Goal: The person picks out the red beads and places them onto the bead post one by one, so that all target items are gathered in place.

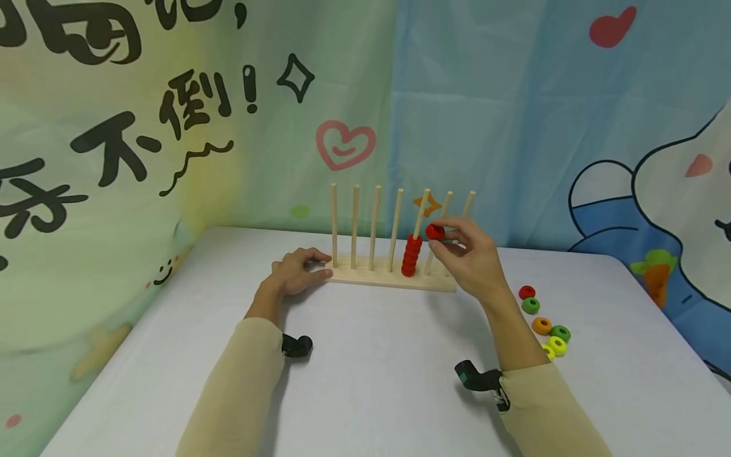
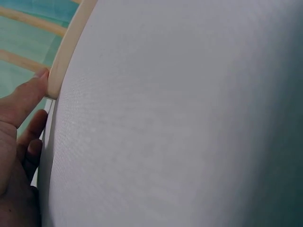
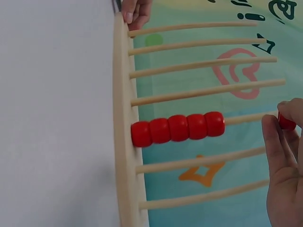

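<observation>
Beads (image 1: 539, 329) loose, head view only, right hand (image 1: 469, 257) pinching red bead (image 1: 434, 232), left hand (image 1: 296, 271) holding rack (image 1: 371, 277)

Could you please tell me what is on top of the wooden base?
Seven wooden pegs stand on the wooden base; five red beads are stacked on one. The beads cover that peg's lower part, so it cannot be seen.

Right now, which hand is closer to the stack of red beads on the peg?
Right. The right hand pinches another red bead near the top of the peg, above the stack; the left hand is farther off, at the left end of the wooden base.
</observation>
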`<action>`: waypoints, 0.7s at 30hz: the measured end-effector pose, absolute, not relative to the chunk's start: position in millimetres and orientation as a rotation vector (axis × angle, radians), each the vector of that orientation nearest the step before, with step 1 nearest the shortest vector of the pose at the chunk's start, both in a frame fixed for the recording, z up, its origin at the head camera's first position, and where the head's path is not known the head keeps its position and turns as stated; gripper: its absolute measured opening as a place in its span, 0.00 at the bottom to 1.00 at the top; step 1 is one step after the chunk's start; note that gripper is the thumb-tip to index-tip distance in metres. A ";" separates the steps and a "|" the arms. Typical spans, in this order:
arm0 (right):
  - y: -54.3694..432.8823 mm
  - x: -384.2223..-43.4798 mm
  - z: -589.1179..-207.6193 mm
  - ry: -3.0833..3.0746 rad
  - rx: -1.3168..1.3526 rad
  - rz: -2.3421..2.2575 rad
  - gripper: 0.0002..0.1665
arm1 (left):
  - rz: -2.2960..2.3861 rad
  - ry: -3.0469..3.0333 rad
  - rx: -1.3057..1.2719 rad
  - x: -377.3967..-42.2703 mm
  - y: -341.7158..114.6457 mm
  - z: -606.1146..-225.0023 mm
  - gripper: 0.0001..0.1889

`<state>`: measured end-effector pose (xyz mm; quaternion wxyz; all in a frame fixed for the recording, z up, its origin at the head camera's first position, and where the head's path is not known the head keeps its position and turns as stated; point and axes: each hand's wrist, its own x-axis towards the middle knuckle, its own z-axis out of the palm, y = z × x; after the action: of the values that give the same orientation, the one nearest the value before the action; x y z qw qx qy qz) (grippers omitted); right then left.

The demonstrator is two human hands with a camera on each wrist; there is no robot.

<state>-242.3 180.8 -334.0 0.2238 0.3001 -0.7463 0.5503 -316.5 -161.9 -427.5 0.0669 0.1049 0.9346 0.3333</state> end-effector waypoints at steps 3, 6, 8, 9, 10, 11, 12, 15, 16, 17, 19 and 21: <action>176.5 -244.8 -330.9 -2.034 0.824 1.511 0.20 | 1.003 2.818 0.309 -315.9 -162.5 -427.3 0.21; 173.8 -247.0 -329.7 -2.008 0.830 1.527 0.20 | 0.996 2.822 0.320 -316.0 -162.5 -426.9 0.21; 172.0 -248.5 -329.4 -1.993 0.830 1.536 0.20 | 0.991 2.824 0.324 -316.3 -162.3 -426.7 0.21; 171.1 -249.2 -329.3 -1.985 0.830 1.543 0.20 | 0.988 2.828 0.326 -316.3 -162.6 -426.2 0.21; 170.1 -249.8 -329.3 -1.980 0.827 1.547 0.20 | 0.988 2.830 0.323 -316.4 -162.7 -425.8 0.21; 169.2 -250.2 -329.1 -1.973 0.823 1.553 0.20 | 0.990 2.832 0.322 -316.4 -162.8 -425.4 0.21; 168.2 -250.7 -328.9 -1.967 0.820 1.554 0.20 | 0.991 2.833 0.321 -316.2 -162.8 -425.3 0.21; 165.0 -251.3 -327.7 -1.957 0.799 1.546 0.20 | 1.001 2.826 0.325 -315.8 -162.5 -425.6 0.21; 164.1 -251.3 -327.1 -1.954 0.788 1.541 0.19 | 1.001 2.822 0.328 -315.6 -162.1 -425.9 0.21; 162.9 -251.2 -326.4 -1.950 0.779 1.541 0.19 | 0.998 2.819 0.330 -315.4 -161.9 -426.1 0.21; 160.5 -251.6 -324.2 -1.943 0.755 1.540 0.19 | 1.000 2.817 0.325 -315.3 -161.6 -426.0 0.21; 157.9 -253.1 -321.9 -1.928 0.730 1.547 0.19 | 1.002 2.818 0.323 -315.6 -162.0 -425.4 0.21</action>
<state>-253.1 157.9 -321.9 0.2784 0.2721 -0.7185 0.5763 -315.6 -162.0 -425.4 0.0664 0.1073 0.9347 0.3324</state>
